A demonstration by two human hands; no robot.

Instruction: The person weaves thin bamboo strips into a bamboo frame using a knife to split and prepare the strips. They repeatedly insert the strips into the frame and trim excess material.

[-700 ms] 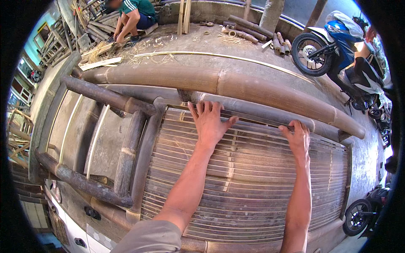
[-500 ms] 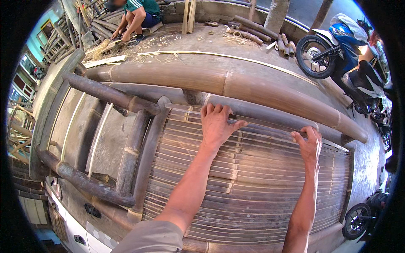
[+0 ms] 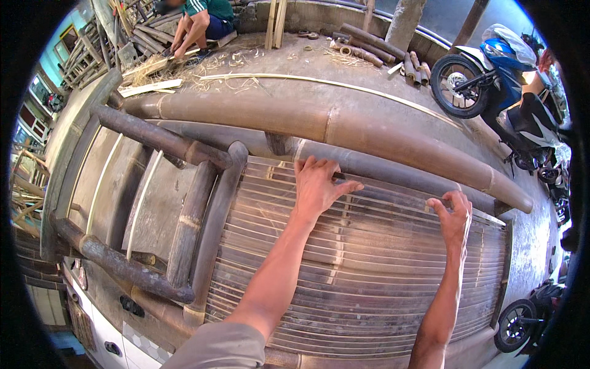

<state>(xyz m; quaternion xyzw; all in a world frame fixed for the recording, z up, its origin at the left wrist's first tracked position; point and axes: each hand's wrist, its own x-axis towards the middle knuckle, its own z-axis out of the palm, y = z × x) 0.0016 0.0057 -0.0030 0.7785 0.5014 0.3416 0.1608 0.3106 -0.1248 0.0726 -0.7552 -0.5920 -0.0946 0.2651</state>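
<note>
1. Left hand [image 3: 316, 187]: palm down on the far edge of the slat panel [image 3: 369, 277], fingers spread and curling over the dark pole [image 3: 393, 169] that borders it. It presses rather than clasps; nothing is held.
2. Right hand [image 3: 453, 216]: fingers hooked at the same far edge, farther right, thumb and forefinger pinched narrow at a slat end. Whether a slat is actually gripped cannot be told.
3. Slat panel: thin bamboo strips laid side by side, running left to right and filling the frame from the pole down to the near edge under both forearms.
4. Thick pole [image 3: 332, 126]: light brown bamboo lying just beyond the dark pole, parallel to it.
5. Ladder frame [image 3: 190, 203]: dark poles joined at the panel's left, with open gaps between the rungs.
6. Surroundings: a seated person [image 3: 200, 21] among shavings at the far side; motorbike [image 3: 498, 80] parked at the right, well apart.
7. Risks, judged: splintered slat ends could cut the pinching fingertips; weight thrown onto the left palm could flex or crack the thin strips; a fingertip could be nipped between slat and dark pole if either shifts.
</note>
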